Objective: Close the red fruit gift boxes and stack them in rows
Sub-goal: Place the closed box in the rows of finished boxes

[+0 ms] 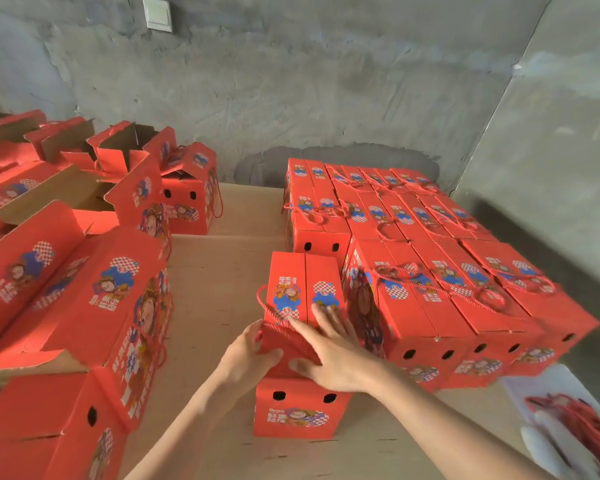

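A red fruit gift box [303,299] with closed lid flaps stands upright on the cardboard floor sheet [219,292], just left of the stacked rows. My left hand [248,356] grips its near left top edge by the red rope handle [267,310]. My right hand [326,351] lies flat with spread fingers on the lid, thumb on the near face. To the right, several closed red boxes [426,244] stand in tight rows with rope handles lying across their tops.
Several open red boxes [70,271] with raised flaps fill the left side, one [187,195] farther back near the wall. A bundle of red ropes [582,427] lies on white sheets at bottom right. Grey concrete walls close the back and right.
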Action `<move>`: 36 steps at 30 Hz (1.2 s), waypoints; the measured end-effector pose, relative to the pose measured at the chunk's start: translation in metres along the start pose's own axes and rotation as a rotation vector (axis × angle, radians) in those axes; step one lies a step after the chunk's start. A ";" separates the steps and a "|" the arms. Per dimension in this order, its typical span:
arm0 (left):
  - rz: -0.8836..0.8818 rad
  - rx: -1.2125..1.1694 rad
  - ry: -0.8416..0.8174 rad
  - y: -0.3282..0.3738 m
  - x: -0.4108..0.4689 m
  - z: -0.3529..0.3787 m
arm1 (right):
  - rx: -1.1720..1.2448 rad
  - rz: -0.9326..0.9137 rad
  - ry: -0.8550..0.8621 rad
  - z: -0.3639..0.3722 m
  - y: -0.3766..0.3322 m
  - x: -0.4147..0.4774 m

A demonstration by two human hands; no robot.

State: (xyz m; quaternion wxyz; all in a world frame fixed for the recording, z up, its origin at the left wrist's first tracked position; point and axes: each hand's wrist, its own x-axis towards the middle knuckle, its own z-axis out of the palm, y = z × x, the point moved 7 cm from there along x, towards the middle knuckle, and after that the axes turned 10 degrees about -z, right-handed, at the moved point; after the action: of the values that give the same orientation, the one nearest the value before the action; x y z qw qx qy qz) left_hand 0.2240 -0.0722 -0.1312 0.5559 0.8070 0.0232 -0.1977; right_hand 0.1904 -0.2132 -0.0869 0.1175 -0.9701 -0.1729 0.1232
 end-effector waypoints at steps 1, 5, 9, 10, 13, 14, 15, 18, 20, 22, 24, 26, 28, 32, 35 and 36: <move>0.015 -0.037 -0.047 0.001 -0.002 0.002 | -0.007 -0.020 0.016 0.008 0.001 -0.001; 0.054 -0.095 -0.141 0.005 -0.003 0.011 | -0.060 -0.113 0.129 0.018 0.007 -0.007; 0.103 -0.041 -0.137 0.013 0.001 0.018 | -0.173 -0.178 0.184 0.017 0.017 -0.010; 0.103 -0.053 -0.138 0.014 0.003 0.020 | -0.192 -0.185 0.180 0.015 0.020 -0.009; 0.112 -0.096 -0.185 0.022 0.012 0.031 | -0.199 -0.137 0.163 0.006 0.034 -0.002; 0.113 -0.099 -0.203 0.027 0.016 0.034 | -0.185 -0.099 0.164 0.005 0.038 0.000; 0.111 -0.101 -0.212 0.033 0.020 0.037 | -0.157 -0.060 0.170 0.005 0.041 0.003; 0.089 -0.110 -0.204 0.048 0.032 0.048 | -0.049 -0.014 0.235 0.004 0.043 0.012; 0.063 -0.142 -0.197 0.051 0.039 0.056 | -0.082 -0.016 0.272 0.002 0.048 0.015; 0.054 -0.171 -0.185 0.052 0.044 0.063 | -0.136 -0.030 0.306 0.000 0.058 0.015; 0.039 -0.167 -0.159 0.053 0.048 0.066 | -0.136 -0.041 0.342 -0.003 0.067 0.015; 0.023 -0.176 -0.160 0.056 0.054 0.066 | -0.134 -0.033 0.378 -0.006 0.072 0.021; -0.011 -0.197 -0.167 0.058 0.060 0.064 | -0.145 -0.021 0.406 -0.010 0.073 0.028; -0.007 -0.104 -0.086 0.065 0.065 0.061 | -0.160 -0.006 0.442 -0.017 0.075 0.036; 0.068 0.212 0.096 0.069 0.057 0.059 | -0.161 0.017 0.438 -0.016 0.078 0.039; 0.069 0.241 0.135 0.067 0.052 0.057 | -0.150 0.043 0.432 -0.015 0.078 0.041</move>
State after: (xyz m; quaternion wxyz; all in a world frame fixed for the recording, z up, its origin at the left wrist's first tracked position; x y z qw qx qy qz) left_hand 0.2724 -0.1588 -0.1069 0.4586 0.8798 0.0088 -0.1251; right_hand 0.2560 -0.2722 -0.1021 0.0769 -0.9834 -0.1318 -0.0979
